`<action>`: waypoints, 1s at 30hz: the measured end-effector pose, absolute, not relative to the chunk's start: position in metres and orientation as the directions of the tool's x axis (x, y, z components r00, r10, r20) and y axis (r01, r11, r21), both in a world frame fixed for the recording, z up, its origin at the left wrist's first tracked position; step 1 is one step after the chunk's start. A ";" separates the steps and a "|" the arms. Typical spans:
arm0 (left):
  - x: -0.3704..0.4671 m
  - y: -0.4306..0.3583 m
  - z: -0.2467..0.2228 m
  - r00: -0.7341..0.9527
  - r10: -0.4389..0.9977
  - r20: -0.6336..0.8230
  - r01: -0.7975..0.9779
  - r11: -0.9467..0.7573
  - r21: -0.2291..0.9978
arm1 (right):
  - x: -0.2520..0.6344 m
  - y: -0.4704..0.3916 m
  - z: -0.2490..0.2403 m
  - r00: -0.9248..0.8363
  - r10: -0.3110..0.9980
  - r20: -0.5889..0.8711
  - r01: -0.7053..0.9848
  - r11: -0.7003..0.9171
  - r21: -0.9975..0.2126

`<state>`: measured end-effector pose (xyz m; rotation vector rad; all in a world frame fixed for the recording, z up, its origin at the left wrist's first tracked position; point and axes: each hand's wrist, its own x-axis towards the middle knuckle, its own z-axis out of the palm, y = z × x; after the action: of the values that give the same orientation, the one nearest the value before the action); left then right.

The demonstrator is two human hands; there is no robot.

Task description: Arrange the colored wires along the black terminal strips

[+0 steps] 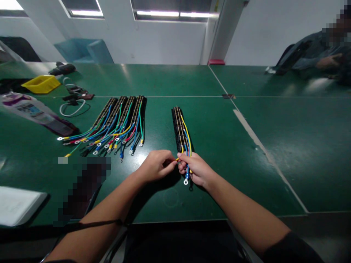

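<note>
Currently, a short yellow wire (182, 149) is pinched in the left hand (159, 166); longer wires (187, 133) are bunched in the right hand (199, 170), at the near end of the black terminal strip (177, 126), mid-table. Yellow bin (41, 84) placed far left; contents can't be made out.

Lighting is dim, with white light strips (157, 14) glaring at twelve o'clock. The green tabletop (225, 117) shines at eight; shadow pools below the left hand (159, 166) toward seven. At two, the person (304, 53) blurs.
</note>
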<state>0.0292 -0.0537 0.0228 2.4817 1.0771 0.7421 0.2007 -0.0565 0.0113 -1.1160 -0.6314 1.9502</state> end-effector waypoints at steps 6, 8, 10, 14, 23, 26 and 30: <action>0.030 -0.054 0.023 0.574 0.753 0.321 0.585 -0.652 0.483 | 0.199 -0.057 0.011 -0.288 0.832 -0.474 -0.371 -0.554 -0.745; 0.030 -0.054 0.022 0.568 0.751 0.337 0.585 -0.657 0.476 | 0.198 -0.057 0.011 -0.282 0.834 -0.474 -0.367 -0.551 -0.750; 0.030 -0.054 0.020 0.570 0.745 0.345 0.592 -0.664 0.456 | 0.197 -0.057 0.011 -0.276 0.835 -0.475 -0.368 -0.549 -0.751; 0.031 -0.053 0.019 0.586 0.745 0.320 0.621 -0.666 0.413 | 0.197 -0.058 0.011 -0.258 0.838 -0.480 -0.373 -0.545 -0.751; 0.029 -0.053 0.021 0.599 0.720 0.350 0.578 -0.691 0.434 | 0.193 -0.058 0.012 -0.230 0.843 -0.486 -0.354 -0.538 -0.765; 0.029 -0.053 0.019 0.586 0.725 0.361 0.594 -0.688 0.417 | 0.192 -0.057 0.014 -0.229 0.833 -0.503 -0.359 -0.553 -0.752; 0.030 -0.052 0.017 0.576 0.742 0.343 0.637 -0.670 0.380 | 0.193 -0.055 0.017 -0.251 0.802 -0.542 -0.386 -0.597 -0.703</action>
<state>0.0298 -0.0516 0.0165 2.5927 1.1514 0.7141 0.1930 -0.0551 0.0170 -1.1956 -0.5605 1.9296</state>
